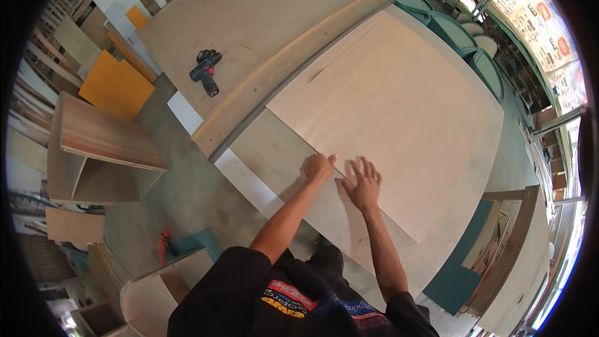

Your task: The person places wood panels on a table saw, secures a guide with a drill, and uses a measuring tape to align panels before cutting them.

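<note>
A large pale plywood sheet lies flat on the worktable, with a long straight wooden fence and its dark edge strip running along its left side. My right hand rests on the sheet near its front edge, palm down and fingers spread. Beside it, my left hand is closed at the same edge, thumb pointing toward the sheet. What its curled fingers hold, if anything, is hidden. Beyond the fence a black cordless drill lies on its side on the tabletop.
The worktable shows as a bare strip in front of the sheet. Green-rimmed trays line its far right side. An open wooden cabinet stands on the floor at left, near an orange board. Another wooden frame stands at right.
</note>
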A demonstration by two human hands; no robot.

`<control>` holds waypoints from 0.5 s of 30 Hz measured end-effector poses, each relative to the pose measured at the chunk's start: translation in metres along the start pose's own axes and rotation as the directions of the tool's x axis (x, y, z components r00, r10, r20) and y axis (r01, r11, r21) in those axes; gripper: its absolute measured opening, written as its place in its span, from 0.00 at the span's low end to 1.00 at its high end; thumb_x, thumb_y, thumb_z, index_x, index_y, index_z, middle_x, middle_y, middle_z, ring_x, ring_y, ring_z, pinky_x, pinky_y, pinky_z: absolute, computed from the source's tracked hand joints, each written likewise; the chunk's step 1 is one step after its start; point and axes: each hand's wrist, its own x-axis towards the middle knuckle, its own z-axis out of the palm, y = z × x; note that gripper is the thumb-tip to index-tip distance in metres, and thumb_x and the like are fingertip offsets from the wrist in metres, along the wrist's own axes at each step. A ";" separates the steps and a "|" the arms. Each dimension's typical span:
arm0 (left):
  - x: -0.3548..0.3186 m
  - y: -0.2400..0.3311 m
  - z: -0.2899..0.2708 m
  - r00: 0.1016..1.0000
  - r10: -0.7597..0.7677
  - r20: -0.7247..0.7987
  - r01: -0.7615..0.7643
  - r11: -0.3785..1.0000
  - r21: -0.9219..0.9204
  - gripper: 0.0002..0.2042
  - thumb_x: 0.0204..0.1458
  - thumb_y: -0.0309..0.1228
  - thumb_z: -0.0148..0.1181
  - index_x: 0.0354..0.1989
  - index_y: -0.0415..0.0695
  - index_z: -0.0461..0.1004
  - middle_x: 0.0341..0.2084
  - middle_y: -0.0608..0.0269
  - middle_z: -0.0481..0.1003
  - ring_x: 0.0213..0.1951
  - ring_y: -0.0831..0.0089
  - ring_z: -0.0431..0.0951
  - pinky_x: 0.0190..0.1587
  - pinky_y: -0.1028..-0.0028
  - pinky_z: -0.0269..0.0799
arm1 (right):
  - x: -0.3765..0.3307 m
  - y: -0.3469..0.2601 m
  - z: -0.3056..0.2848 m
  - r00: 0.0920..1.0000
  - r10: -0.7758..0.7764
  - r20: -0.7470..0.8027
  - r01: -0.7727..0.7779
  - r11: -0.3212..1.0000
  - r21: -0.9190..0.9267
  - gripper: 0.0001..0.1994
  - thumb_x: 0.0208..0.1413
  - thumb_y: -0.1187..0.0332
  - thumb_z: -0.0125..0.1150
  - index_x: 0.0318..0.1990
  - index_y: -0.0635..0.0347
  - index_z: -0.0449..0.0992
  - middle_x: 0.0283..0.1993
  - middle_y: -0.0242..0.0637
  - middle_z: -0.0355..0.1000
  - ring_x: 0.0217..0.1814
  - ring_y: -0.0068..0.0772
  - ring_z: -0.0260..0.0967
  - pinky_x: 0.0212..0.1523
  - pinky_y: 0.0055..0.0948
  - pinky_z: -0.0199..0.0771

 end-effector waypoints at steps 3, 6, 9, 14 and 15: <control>0.056 -0.046 -0.066 0.980 0.186 -0.072 -0.176 0.977 0.120 0.17 0.58 0.43 0.59 0.44 0.42 0.80 0.38 0.47 0.80 0.40 0.49 0.81 0.42 0.55 0.77 | 0.028 -0.043 0.026 0.998 0.041 0.050 -0.038 0.998 -0.043 0.31 0.50 0.52 0.70 0.63 0.40 0.71 0.74 0.41 0.56 0.75 0.58 0.49 0.67 0.60 0.52; 0.104 -0.092 -0.155 0.857 0.496 -0.139 -0.385 0.796 0.467 0.25 0.55 0.32 0.61 0.63 0.50 0.69 0.66 0.53 0.64 0.64 0.51 0.67 0.59 0.57 0.68 | 0.049 -0.055 0.045 0.989 0.143 0.021 -0.141 0.987 -0.083 0.30 0.52 0.54 0.68 0.65 0.37 0.69 0.74 0.42 0.54 0.74 0.64 0.49 0.64 0.65 0.53; 0.156 -0.129 -0.181 0.746 0.666 -0.004 -0.490 0.553 0.674 0.28 0.56 0.33 0.61 0.67 0.61 0.66 0.74 0.62 0.49 0.71 0.53 0.52 0.66 0.54 0.58 | 0.056 -0.063 0.047 0.983 0.176 0.059 -0.167 0.977 -0.132 0.28 0.55 0.57 0.66 0.65 0.36 0.69 0.74 0.42 0.54 0.74 0.66 0.48 0.64 0.65 0.54; 0.185 -0.139 -0.181 0.671 0.739 0.063 -0.587 0.477 0.654 0.29 0.57 0.35 0.60 0.69 0.67 0.63 0.75 0.64 0.46 0.72 0.52 0.50 0.67 0.48 0.54 | 0.061 -0.066 0.051 0.975 0.203 0.087 -0.186 0.968 -0.171 0.27 0.55 0.60 0.65 0.64 0.36 0.70 0.74 0.41 0.54 0.73 0.66 0.50 0.61 0.67 0.57; 0.187 -0.138 -0.184 0.661 0.748 0.066 -0.590 0.463 0.662 0.29 0.57 0.35 0.59 0.69 0.67 0.63 0.75 0.64 0.46 0.72 0.52 0.50 0.68 0.48 0.54 | 0.063 -0.068 0.050 0.975 0.204 0.083 -0.186 0.966 -0.179 0.26 0.55 0.61 0.65 0.64 0.35 0.70 0.74 0.41 0.54 0.73 0.66 0.51 0.61 0.68 0.57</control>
